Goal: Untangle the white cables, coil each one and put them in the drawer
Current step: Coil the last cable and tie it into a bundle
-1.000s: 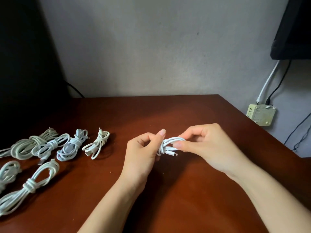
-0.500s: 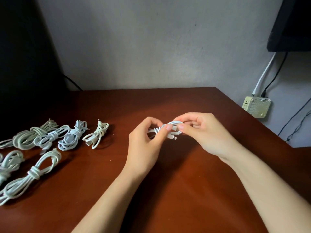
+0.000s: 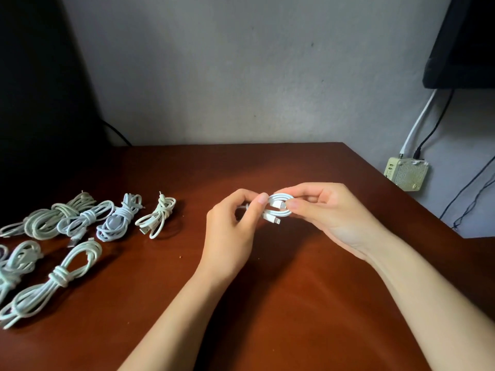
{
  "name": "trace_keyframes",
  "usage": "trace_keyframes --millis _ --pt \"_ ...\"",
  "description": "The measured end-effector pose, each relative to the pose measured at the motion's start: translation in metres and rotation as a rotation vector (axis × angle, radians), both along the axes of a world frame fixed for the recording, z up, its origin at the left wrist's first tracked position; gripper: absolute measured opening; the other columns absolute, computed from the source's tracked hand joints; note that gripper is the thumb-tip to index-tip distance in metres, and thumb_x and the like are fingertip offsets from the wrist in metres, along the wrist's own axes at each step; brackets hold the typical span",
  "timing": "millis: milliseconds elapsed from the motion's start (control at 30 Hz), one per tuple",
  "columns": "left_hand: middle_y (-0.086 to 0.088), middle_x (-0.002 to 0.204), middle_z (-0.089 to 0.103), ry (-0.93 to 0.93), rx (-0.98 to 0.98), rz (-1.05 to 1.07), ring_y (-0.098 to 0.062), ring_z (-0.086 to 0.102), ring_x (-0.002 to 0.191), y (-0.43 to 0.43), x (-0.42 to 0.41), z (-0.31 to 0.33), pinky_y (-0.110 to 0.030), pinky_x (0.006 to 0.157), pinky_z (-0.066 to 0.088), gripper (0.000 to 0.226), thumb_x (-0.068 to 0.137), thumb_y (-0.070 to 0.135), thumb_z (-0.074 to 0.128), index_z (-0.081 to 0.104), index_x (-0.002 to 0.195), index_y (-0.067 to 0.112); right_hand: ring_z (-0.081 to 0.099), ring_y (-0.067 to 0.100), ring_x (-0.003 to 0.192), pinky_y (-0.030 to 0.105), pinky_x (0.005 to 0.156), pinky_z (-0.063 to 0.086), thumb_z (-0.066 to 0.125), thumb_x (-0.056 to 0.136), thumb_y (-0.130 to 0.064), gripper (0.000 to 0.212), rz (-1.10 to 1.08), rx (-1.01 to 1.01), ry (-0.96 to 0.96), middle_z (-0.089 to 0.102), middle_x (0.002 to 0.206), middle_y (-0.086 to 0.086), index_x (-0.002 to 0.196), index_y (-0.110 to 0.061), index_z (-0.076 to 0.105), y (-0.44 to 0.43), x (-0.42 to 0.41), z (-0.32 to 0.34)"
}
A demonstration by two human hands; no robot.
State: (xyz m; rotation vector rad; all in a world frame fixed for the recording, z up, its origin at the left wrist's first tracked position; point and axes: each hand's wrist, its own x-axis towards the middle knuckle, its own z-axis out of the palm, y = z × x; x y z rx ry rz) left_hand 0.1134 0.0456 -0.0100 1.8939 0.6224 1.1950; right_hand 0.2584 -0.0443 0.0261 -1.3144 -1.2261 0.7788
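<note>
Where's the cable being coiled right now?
In the head view, the small white cable is held just above the table, centre-right, pinched between the left hand and right hand, right of the coiled bundles.

Small coiled white cable [image 3: 278,207], held aloft

Glossy wood, smooth plastic.
I see a polished reddish wooden desk [image 3: 294,303] and a smooth white plastic-sheathed cable [image 3: 281,207].

No legible text, label, brand, number or sign anywhere in view.
</note>
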Motion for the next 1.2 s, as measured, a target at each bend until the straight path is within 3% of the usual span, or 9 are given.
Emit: trace_keyframes --millis 100,233,400,467,600,733,933,1067,1200 --pt "0.007 0.076 0.068 0.039 0.003 -0.055 -0.009 0.06 0.073 -0.0006 -0.0004 -0.0003 -0.02 0.068 0.044 0.023 0.098 0.026 0.052 0.069 0.083 0.02 0.068 0.021 0.099 0.027 0.089 0.053 0.065 0.075 -0.017 0.025 0.042 -0.008 0.125 0.073 0.1 0.01 0.097 -0.007 0.072 0.001 0.0017 -0.0012" --pt "0.009 0.085 0.07 0.058 -0.006 -0.088 -0.004 0.063 0.082 0.0 -0.0002 -0.0012 -0.016 0.074 0.045 0.025 0.099 0.026 0.049 0.071 0.093 0.017 0.065 0.018 0.098 0.03 0.089 0.051 0.068 0.071 -0.026 0.023 0.105 -0.038 0.263 0.072 0.099 0.008 0.089 -0.016 0.078 0.0026 0.0025 -0.0041" --pt "0.01 0.086 0.07 0.093 0.036 -0.082 -0.005 0.063 0.083 0.0019 -0.0024 -0.0036 -0.018 0.075 0.047 0.024 0.099 0.023 0.049 0.072 0.093 0.017 0.063 0.019 0.097 0.035 0.091 0.046 0.073 0.076 -0.022 0.018 0.142 -0.1 0.311 0.071 0.1 0.009 0.092 -0.015 0.077 0.0046 0.0055 -0.008" --pt "0.009 0.084 0.07 0.103 0.069 -0.074 -0.004 0.062 0.081 0.0016 -0.0029 -0.0039 -0.018 0.073 0.046 0.023 0.099 0.022 0.05 0.071 0.092 0.017 0.064 0.018 0.093 0.031 0.084 0.049 0.067 0.077 -0.02 0.018 0.136 -0.111 0.33 0.071 0.098 0.01 0.09 -0.013 0.077 0.0036 0.0066 -0.0073" --pt "0.009 0.081 0.068 0.145 0.1 -0.12 -0.007 0.061 0.078 0.0034 -0.004 -0.0051 -0.022 0.071 0.045 0.025 0.1 0.024 0.049 0.071 0.091 0.016 0.066 0.017 0.083 0.024 0.071 0.054 0.062 0.077 -0.016 0.018 0.099 -0.106 0.227 0.071 0.091 0.011 0.086 -0.012 0.077 -0.0003 0.0067 -0.0032" --pt "0.017 0.068 0.057 0.171 0.089 -0.182 0.001 0.051 0.066 0.0025 -0.0048 -0.0042 -0.014 0.064 0.035 0.025 0.1 0.024 0.048 0.066 0.082 0.024 0.067 0.011 0.073 0.022 0.065 0.053 0.065 0.083 -0.009 0.011 -0.037 -0.053 0.015 0.072 0.08 0.007 0.088 -0.006 0.073 -0.0008 0.0053 -0.0017" --pt "0.01 0.099 0.067 0.172 0.067 -0.231 -0.007 0.06 0.09 -0.0042 -0.0004 -0.0025 -0.02 0.079 0.046 0.017 0.091 0.039 0.057 0.062 0.106 0.043 0.069 0.009 0.073 0.017 0.06 0.053 0.058 0.091 -0.004 0.013 -0.233 0.023 0.027 0.071 0.078 0.003 0.089 -0.007 0.071 0.0068 0.0028 -0.0045" --pt "0.012 0.1 0.066 0.222 0.167 -0.121 -0.004 0.059 0.093 0.0025 -0.0024 -0.003 -0.021 0.081 0.047 0.026 0.088 0.025 0.068 0.067 0.114 0.026 0.069 0.011 0.078 0.019 0.062 0.053 0.06 0.091 -0.01 0.013 -0.268 0.012 0.039 0.073 0.083 0.003 0.089 -0.014 0.072 0.0053 0.0074 -0.0049" --pt "0.011 0.094 0.064 0.269 0.24 -0.164 -0.01 0.058 0.085 0.0033 -0.0037 -0.0033 -0.02 0.073 0.045 0.021 0.088 0.024 0.068 0.068 0.11 0.023 0.069 0.011 0.075 0.019 0.061 0.052 0.061 0.09 -0.011 0.012 -0.224 -0.006 0.054 0.073 0.08 0.003 0.088 -0.013 0.073 0.0033 0.0093 -0.0033"
